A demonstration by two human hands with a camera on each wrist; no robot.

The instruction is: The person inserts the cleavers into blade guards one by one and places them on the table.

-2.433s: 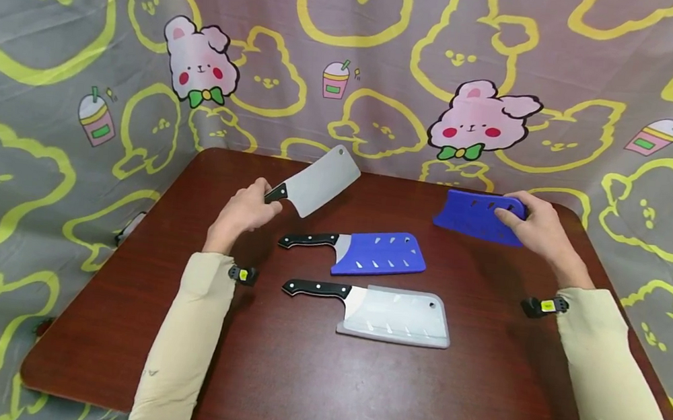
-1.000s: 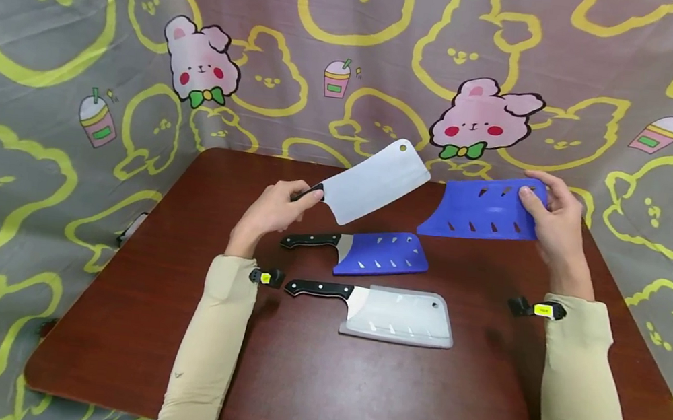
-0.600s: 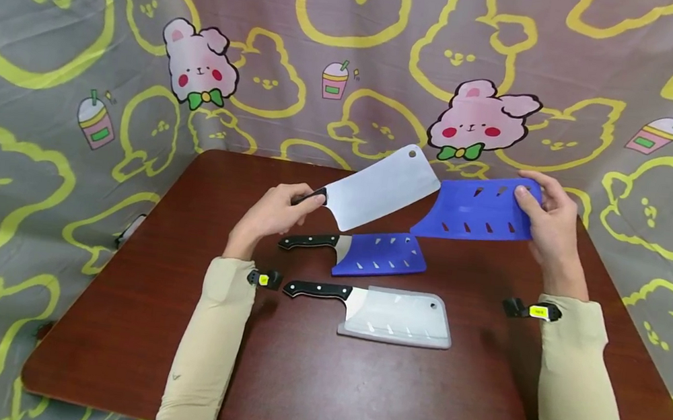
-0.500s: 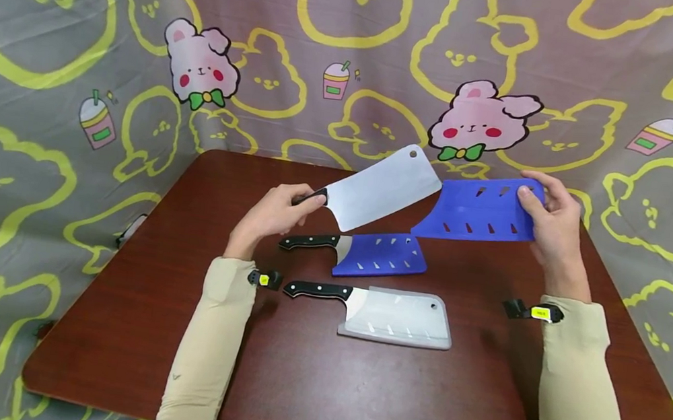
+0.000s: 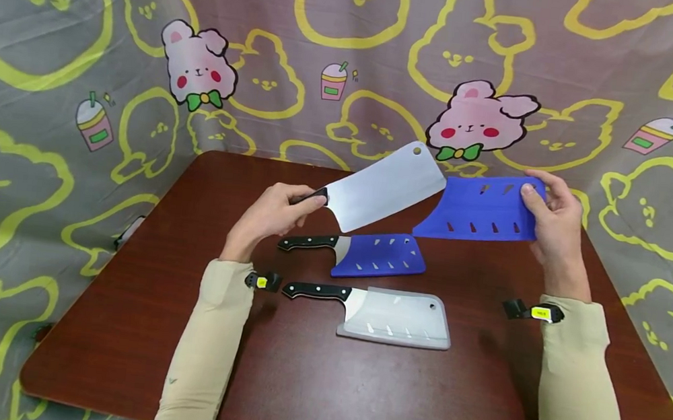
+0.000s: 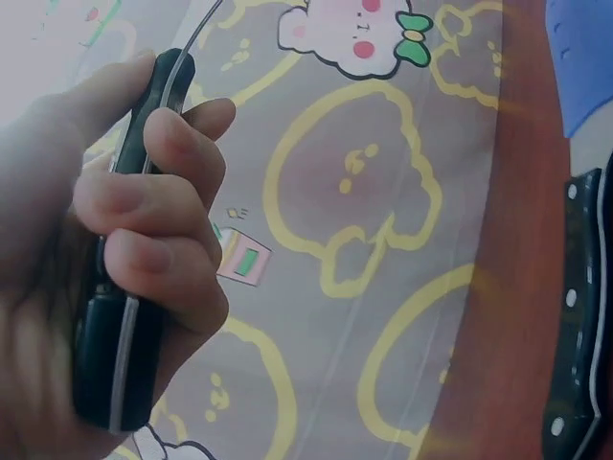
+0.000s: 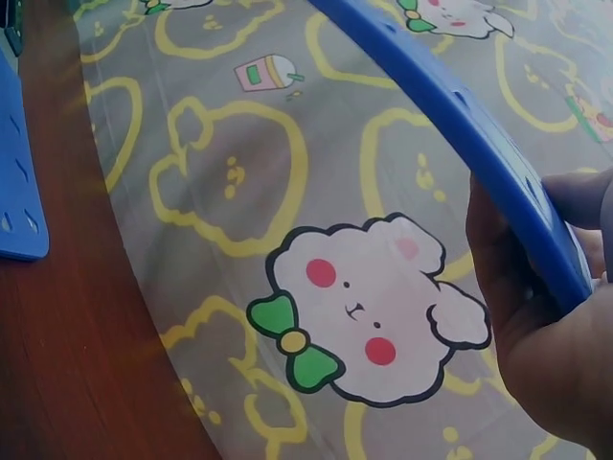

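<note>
My left hand [image 5: 275, 214] grips the black handle [image 6: 120, 335] of a bare cleaver [image 5: 384, 187], its fingers curled round it in the left wrist view. The cleaver is raised above the table, blade pointing up and to the right. Between thumb and fingers, my right hand [image 5: 557, 224] pinches the far end of a blue slotted blade guard [image 5: 473, 209]. In the head view the blade's far corner meets the guard's left edge; whether it sits inside I cannot tell. Below them lies a cleaver in a blue guard [image 5: 383, 255], and nearer a cleaver in a clear guard [image 5: 396, 317].
The two sheathed cleavers lie flat on the brown table [image 5: 379, 397], handles to the left. A patterned curtain [image 5: 384, 32] hangs behind and beside the table. Each wrist carries a small black camera.
Both hands have lifted and come closer together, the cleaver moving right to the blue guard's left edge. Over the last half second they have shifted only slightly. The sheathed cleavers have stayed put.
</note>
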